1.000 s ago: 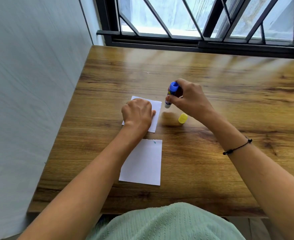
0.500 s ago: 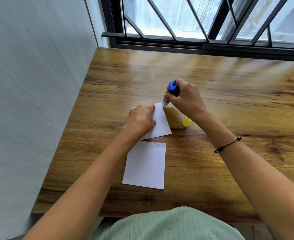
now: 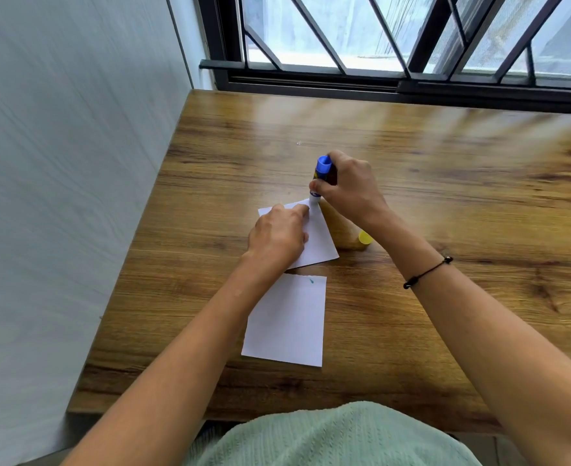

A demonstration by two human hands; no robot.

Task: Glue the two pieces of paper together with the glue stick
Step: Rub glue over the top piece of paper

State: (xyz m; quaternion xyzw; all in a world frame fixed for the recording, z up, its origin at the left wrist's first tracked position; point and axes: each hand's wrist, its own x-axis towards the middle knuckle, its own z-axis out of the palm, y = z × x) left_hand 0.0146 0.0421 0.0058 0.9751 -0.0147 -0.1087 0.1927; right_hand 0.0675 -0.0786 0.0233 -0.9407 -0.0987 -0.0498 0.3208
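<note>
Two white pieces of paper lie on the wooden table point(image 3: 445, 183). The far paper point(image 3: 321, 240) is turned at an angle, and my left hand point(image 3: 277, 237) presses flat on it, covering its left part. The near paper point(image 3: 287, 321) lies free, with a small blue mark near its top edge. My right hand point(image 3: 348, 186) grips the glue stick point(image 3: 321, 173), blue end up, its white tip touching the far paper's top corner beside my left fingertips.
The yellow glue cap point(image 3: 364, 237) lies on the table just right of the far paper, partly behind my right wrist. A grey wall point(image 3: 69, 196) borders the table's left edge. A barred window point(image 3: 395, 38) runs along the back.
The far paper has been turned clockwise under my left hand. The glue stick has come down and left until its tip meets the paper's top corner.
</note>
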